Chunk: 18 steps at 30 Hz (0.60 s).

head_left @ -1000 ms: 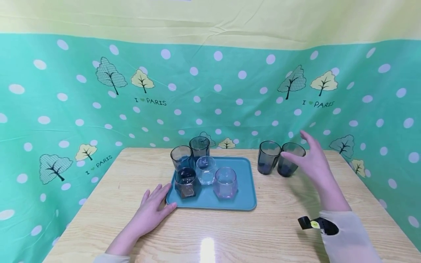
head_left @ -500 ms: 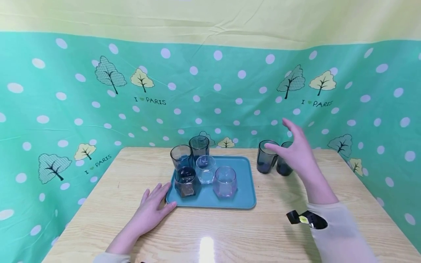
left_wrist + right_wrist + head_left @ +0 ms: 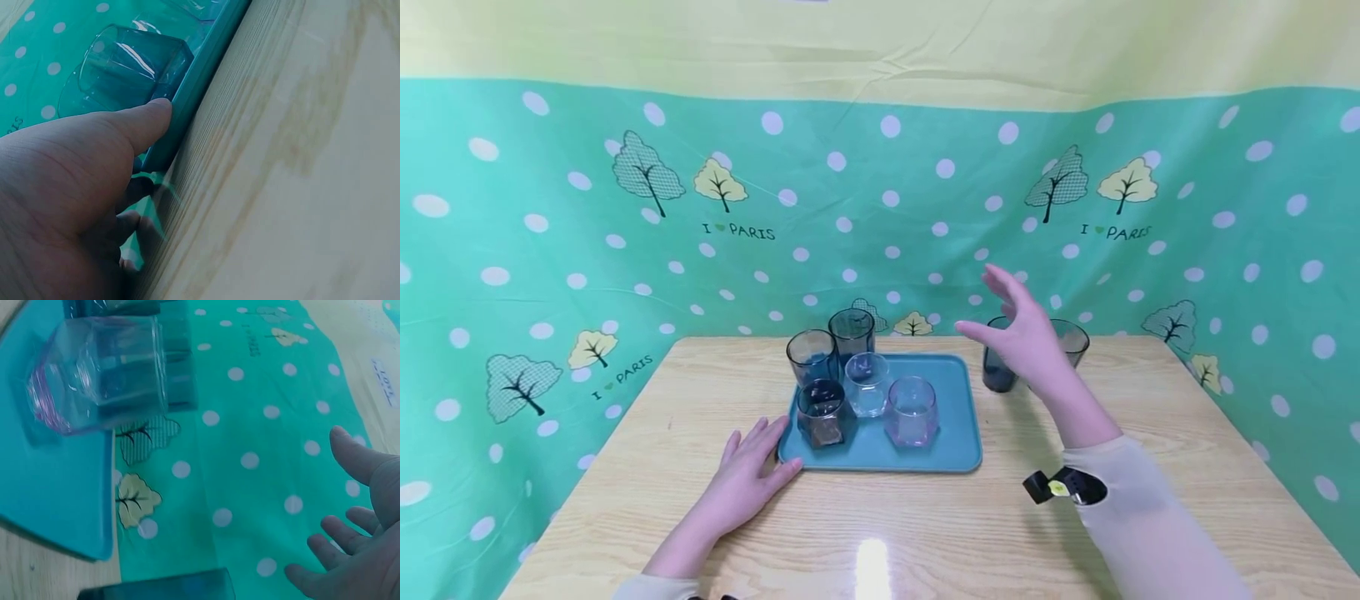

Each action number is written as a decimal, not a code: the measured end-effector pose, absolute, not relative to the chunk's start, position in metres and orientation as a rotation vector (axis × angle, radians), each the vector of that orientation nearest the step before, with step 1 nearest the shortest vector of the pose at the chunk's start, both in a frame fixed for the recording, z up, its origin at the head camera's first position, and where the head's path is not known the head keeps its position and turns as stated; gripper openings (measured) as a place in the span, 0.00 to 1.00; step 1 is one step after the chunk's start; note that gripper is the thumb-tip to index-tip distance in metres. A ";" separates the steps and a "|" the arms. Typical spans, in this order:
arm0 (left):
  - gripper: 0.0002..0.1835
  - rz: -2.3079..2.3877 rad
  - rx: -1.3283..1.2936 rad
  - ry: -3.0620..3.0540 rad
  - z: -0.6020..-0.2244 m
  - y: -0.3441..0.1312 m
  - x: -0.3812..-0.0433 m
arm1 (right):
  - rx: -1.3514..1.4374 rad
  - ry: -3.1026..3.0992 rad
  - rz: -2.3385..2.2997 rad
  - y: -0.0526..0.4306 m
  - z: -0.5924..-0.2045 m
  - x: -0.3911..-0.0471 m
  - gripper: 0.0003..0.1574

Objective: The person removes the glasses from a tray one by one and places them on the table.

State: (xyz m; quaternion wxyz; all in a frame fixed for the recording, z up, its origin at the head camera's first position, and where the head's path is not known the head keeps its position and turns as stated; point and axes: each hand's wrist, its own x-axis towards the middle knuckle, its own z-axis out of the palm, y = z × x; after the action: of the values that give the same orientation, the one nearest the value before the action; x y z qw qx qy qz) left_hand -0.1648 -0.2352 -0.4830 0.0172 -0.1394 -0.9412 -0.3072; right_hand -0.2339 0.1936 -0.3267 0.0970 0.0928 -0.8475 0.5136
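My left hand point(image 3: 748, 479) rests at the near left corner of a blue tray point(image 3: 957, 417), fingers spread and thumb touching its rim. On the tray stand a pinkish glass point(image 3: 912, 421), a clear glass point(image 3: 867, 390) and a short dark faceted glass point(image 3: 822, 421). Behind these are two tall smoky tumblers, one front left point(image 3: 811, 357) and one at the back point(image 3: 852, 332). My right hand point(image 3: 1030, 337) hovers right of the tray with nothing in it, thumb and fingers apart. It partly hides two more smoky tumblers, a left one point(image 3: 997, 375) and a right one point(image 3: 1072, 340).
A wooden table point(image 3: 820, 533) carries everything. A green dotted curtain point(image 3: 917, 217) hangs close behind it and along both sides. On the right wrist sits a small black camera point(image 3: 1078, 485) on a strap.
My right hand has moved left, from beside the right-hand smoky tumbler across to the left-hand one, staying raised and unladen. The left hand, tray and glasses have kept their places.
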 end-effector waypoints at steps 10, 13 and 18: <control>0.45 -0.965 -0.425 -2.916 -0.482 -0.236 -0.164 | 0.428 -2.505 1.520 0.160 -0.335 -0.250 0.63; 0.45 -0.969 -0.428 -2.915 -0.482 -0.236 -0.164 | 0.462 -2.511 1.531 0.152 -0.338 -0.253 0.63; 0.46 -0.965 -0.433 -2.914 -0.483 -0.236 -0.163 | 0.514 -2.520 1.558 0.137 -0.341 -0.258 0.63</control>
State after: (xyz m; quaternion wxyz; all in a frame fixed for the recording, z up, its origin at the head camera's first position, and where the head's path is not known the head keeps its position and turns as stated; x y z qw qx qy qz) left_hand -0.1631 -0.2356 -0.4831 0.0208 -0.1397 -0.9398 -0.3112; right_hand -0.2582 0.1373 -0.3406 0.0673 0.1705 -0.8361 0.5170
